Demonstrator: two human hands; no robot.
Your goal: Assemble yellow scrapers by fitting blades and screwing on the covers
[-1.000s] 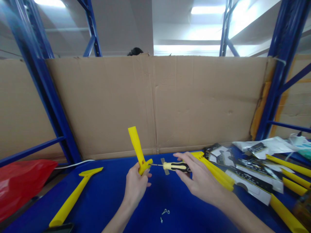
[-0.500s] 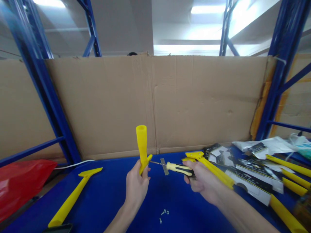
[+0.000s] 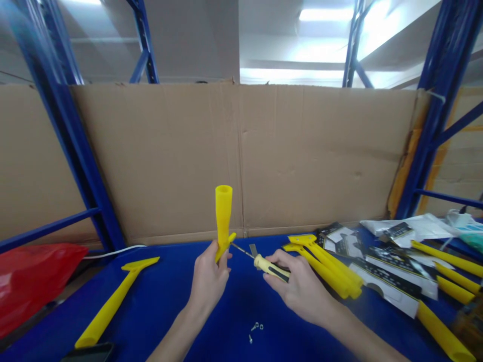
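Observation:
My left hand is closed round the head end of a yellow plastic scraper, its hollow handle pointing up. My right hand grips a screwdriver by its cream and black handle. The screwdriver's shaft slants up and left, its tip at the side of the scraper's head; whether it sits in a screw cannot be made out. Below the hands, several small screws and nuts lie on the blue tabletop. A flat metal blade rests behind the screwdriver.
Another yellow scraper lies at the left, by a dark object and a red bag. More yellow scrapers and printed packaging are at the right. A cardboard wall closes the back between blue posts.
My right hand has shifted left and turned, and the screwdriver now slants more steeply, handle lower. The held scraper is slightly higher in view and more upright.

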